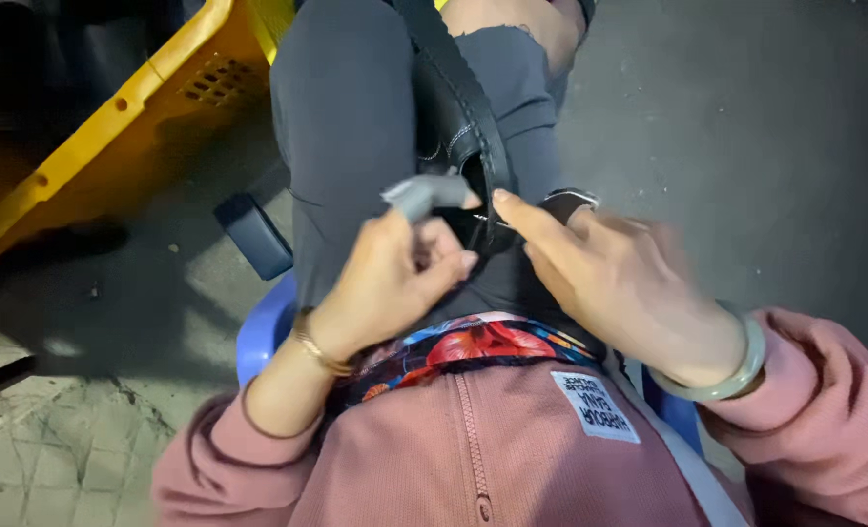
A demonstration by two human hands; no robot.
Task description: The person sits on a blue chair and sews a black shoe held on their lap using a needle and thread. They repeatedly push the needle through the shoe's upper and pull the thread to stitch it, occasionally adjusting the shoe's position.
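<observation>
- We see a grey concrete floor [746, 127], speckled and dim.
- A yellow plastic crate [122, 117] with vent holes stands at upper left.
- Cracked pale paving [53, 439] lies at lower left.
- A blue plastic stool [263, 327] shows beneath us.

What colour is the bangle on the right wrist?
Pale jade green, a smooth plain band: the bangle shows best in the head view, just behind the right hand.
</observation>
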